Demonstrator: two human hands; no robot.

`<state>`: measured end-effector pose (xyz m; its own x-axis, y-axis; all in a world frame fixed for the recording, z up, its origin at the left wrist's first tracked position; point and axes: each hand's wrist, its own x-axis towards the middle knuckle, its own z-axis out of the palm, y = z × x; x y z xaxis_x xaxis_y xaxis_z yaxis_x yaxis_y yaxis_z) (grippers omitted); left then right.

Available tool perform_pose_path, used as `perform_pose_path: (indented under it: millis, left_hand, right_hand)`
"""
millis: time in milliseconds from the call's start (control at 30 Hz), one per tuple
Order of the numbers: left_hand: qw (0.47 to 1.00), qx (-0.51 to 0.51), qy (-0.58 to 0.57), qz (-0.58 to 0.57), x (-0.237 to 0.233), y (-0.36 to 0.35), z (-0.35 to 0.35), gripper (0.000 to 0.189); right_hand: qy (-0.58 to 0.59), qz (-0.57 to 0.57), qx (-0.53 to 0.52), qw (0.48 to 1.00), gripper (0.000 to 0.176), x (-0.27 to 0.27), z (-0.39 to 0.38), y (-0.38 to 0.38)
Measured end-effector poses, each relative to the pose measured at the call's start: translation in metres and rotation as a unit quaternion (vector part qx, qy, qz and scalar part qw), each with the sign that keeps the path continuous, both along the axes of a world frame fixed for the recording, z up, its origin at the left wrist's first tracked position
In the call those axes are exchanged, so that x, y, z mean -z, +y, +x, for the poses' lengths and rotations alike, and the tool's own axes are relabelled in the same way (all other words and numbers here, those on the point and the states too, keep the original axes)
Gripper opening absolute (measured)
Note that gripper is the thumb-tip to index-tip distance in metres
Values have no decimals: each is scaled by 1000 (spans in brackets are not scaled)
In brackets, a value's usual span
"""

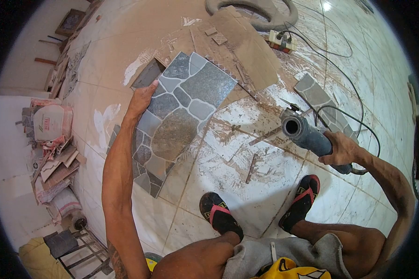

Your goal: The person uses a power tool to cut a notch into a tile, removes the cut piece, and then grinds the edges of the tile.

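A large tile with a grey stone pattern [175, 129] is tilted up from the floor at centre left. My left hand [145, 98] grips its upper left edge, with the thumb on the patterned face. On the right, my right hand [342, 148] is wrapped round the body of a dark power tool [312, 139], its round open end toward the left. A cable runs from the tool's rear. Behind the tool, a narrower patterned tile piece [317, 97] lies on the floor.
Cardboard [246, 51] with tile scraps lies at the top. A power strip [282, 43] with cables is beside it, near a grey ring-shaped object [284, 18]. Thin strips [251, 168] and white dust lie before my feet. Sacks [53, 122] and debris line the left wall.
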<state>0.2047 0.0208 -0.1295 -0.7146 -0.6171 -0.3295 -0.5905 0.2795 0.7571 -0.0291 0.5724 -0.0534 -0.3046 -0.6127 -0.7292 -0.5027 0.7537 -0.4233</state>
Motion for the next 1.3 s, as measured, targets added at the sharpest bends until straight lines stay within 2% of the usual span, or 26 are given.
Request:
perform_pose_path:
  millis: [633, 733, 833, 1033, 1300]
  left_hand:
    - [1000, 18, 19, 9, 8, -6, 3, 59]
    - [999, 23, 18, -17, 1, 1, 4, 58]
    - [1000, 8, 8, 8, 3, -1, 5, 58]
    - [999, 9, -10, -31, 19, -17, 10, 59]
    - [999, -3, -16, 32, 17, -16, 15, 59]
  right_hand:
    - [7, 2, -7, 1000, 64, -2, 2, -2]
    - [12, -15, -5, 1000, 66, 1, 2, -1]
    - [-1, -9, -4, 1000, 66, 5, 0, 2]
    - [-9, 2, -7, 1000, 66, 1, 1, -1]
    - [7, -28, -2, 1000, 68, 6, 1, 3]
